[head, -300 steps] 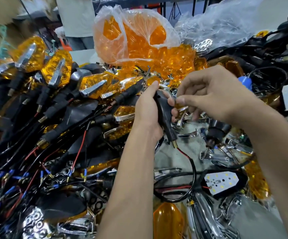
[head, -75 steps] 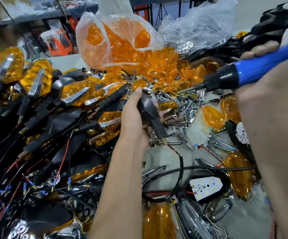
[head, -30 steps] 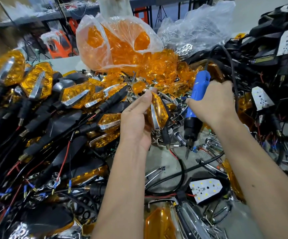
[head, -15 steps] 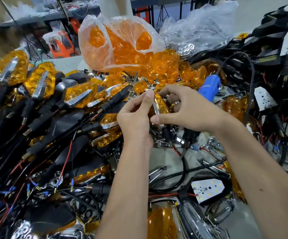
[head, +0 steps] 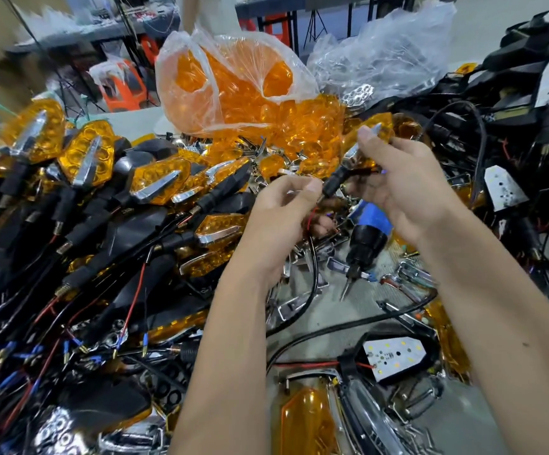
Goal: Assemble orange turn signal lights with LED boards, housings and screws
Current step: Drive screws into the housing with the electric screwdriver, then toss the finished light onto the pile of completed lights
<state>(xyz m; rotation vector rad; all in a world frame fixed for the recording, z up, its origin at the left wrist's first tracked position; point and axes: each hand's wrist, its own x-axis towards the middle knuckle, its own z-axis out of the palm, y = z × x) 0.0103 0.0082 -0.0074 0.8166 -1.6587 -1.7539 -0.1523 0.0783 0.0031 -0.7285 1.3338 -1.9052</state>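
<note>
Right hand [head: 407, 188]: curled round turn signal [head: 370, 139], thumb on top near chrome strip; lifted above bench centre.
Turn signal: amber faceted lens, chrome blade down middle, black rubbery stalk [head: 335, 182] pointing down-left.
Left hand [head: 283, 211]: thumb + forefinger pinched at stalk's end, other fingers curled over red and black wires [head: 312, 254] trailing below.
Screwdriver [head: 365, 238]: blue/black plastic body, thin metal bit pointing down; lying on bench just below hands, not held.
Finished lights [head: 86, 159]: piled left, honeycomb amber lenses w/ chrome strips, black stalks, red/black leads w/ blue ends.
Bag [head: 230, 83]: thin clear crinkled plastic, full of glossy amber lenses, behind hands.
LED board [head: 394, 354]: flat white, pointed shape, yellow dots, in black housing, near bottom right.
Chrome trims [head: 414, 277]: shiny bits scattered on grey bench [head: 302, 326].
</note>
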